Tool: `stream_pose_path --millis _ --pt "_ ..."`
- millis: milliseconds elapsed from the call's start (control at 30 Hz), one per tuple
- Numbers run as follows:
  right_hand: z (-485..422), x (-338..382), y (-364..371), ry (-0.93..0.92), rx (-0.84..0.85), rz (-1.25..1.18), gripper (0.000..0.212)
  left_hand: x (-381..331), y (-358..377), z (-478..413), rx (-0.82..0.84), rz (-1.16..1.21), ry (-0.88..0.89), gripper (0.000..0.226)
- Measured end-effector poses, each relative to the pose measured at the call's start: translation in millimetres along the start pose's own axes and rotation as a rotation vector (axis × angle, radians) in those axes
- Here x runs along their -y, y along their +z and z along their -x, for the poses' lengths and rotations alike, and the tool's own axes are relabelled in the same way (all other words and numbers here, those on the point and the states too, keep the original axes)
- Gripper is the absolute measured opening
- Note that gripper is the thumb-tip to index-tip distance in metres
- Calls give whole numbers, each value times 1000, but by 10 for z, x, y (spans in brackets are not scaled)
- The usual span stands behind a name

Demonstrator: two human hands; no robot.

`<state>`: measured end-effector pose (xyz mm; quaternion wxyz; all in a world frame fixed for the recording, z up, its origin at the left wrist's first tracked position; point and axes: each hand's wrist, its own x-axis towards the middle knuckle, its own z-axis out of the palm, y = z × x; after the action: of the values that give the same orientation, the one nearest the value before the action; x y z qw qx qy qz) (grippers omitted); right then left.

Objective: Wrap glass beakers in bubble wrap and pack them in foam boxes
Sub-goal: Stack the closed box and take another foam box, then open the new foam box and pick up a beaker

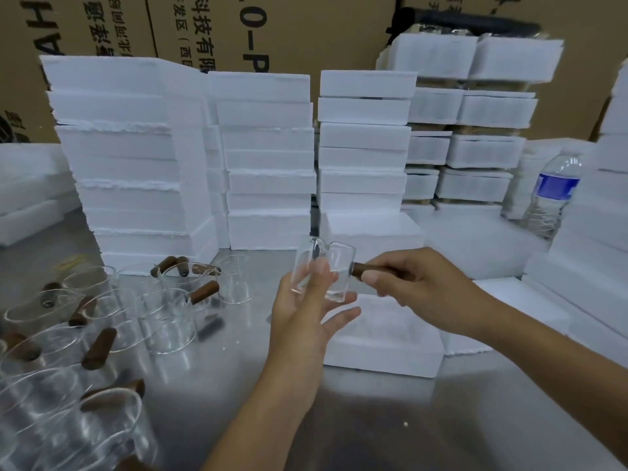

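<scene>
A clear glass beaker (334, 263) with a brown wooden side handle (365, 269) is held upright in the air above an open white foam box (384, 348). My right hand (411, 280) grips the wooden handle from the right. My left hand (309, 307) has spread fingers that touch the beaker's left side and bottom. Several more glass beakers with wooden handles (102, 328) stand crowded on the steel table at the left. No bubble wrap is visible.
Tall stacks of white foam boxes (268, 158) fill the back of the table, with more at the right (577, 283). A plastic water bottle (554, 195) stands at the right. Cardboard cartons (204, 28) form the back wall. The steel table (373, 419) stretches in front.
</scene>
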<state>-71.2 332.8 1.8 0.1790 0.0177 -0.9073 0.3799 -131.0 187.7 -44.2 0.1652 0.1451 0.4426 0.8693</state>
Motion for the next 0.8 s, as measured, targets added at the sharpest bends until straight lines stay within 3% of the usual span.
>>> stream_pose_path --millis 100,167,300,367,500,633,800 --pt "-102 -117 -108 70 -130 -146 38 16 4 -15 -31 51 -12 43" --pt "-254 -327 -199 157 -337 -191 28 16 -2 -21 -53 56 -15 37" --pt "-514 -878 -406 371 -605 126 10 8 -21 -42 -72 84 13 40" --pt "-535 -1118 -520 461 -592 348 14 11 -35 -60 -73 86 24 40" --pt "-448 -1406 -632 669 -396 711 25 14 -57 -101 -55 83 29 38" --pt "-435 -1451 -674 827 -359 709 29 12 -50 -101 -41 74 40 39" --pt "-484 -1483 -729 832 -412 775 26 -3 20 -104 -61 95 28 29"
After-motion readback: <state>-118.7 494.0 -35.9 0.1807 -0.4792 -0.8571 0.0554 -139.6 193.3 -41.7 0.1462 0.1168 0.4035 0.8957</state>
